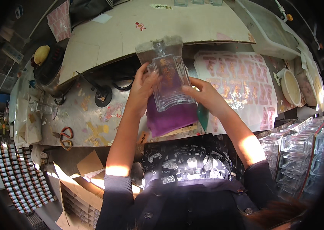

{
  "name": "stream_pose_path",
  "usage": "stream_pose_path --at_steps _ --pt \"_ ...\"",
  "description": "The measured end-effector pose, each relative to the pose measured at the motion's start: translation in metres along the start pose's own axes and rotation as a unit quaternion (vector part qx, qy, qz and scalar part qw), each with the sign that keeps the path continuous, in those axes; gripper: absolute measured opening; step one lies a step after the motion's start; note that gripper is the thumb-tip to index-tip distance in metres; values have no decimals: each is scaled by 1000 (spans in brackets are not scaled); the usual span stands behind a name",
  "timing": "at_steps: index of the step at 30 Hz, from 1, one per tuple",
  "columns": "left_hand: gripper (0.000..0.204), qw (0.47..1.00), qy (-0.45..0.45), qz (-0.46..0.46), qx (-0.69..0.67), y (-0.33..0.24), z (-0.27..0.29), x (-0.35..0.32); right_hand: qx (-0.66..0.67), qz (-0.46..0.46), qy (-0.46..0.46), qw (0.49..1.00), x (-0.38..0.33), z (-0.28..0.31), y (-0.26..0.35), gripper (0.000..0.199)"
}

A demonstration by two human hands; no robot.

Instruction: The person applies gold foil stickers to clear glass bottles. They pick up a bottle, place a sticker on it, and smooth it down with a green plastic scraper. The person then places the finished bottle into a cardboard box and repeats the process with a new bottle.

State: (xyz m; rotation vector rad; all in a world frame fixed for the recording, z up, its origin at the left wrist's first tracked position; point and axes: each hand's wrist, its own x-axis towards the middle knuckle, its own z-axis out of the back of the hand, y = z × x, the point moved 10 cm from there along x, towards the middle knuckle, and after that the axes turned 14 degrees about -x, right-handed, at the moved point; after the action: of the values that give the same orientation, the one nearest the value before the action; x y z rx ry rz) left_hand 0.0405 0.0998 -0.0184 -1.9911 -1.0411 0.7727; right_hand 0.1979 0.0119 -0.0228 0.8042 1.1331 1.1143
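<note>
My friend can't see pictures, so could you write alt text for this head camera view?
Both hands, the left hand and the right hand, hold a clear glass bottle with a gold decal above a purple cloth at a paint-stained workbench. Sheets of decals lie to the right, scissors to the left.

A single head-worn fisheye view looks steeply down from above the person's chest, close over the paint-spattered grey metal workbench (pixel 89 119). It faces the far pale table (pixel 139 34), and straight edges bend toward the dark rim.
</note>
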Motion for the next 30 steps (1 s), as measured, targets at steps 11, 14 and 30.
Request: stream_pose_path --at_steps 11,14,30 --pt "78 997 4 -39 71 -7 -14 7 54 -83 1 995 0 1 -19 55" --pt "80 997 9 -34 67 -6 -15 9 -62 66 -76 993 1 2 4 55" --pt "94 999 39 -20 28 12 -12 -37 -192 247 -45 949 -23 10 105 20"
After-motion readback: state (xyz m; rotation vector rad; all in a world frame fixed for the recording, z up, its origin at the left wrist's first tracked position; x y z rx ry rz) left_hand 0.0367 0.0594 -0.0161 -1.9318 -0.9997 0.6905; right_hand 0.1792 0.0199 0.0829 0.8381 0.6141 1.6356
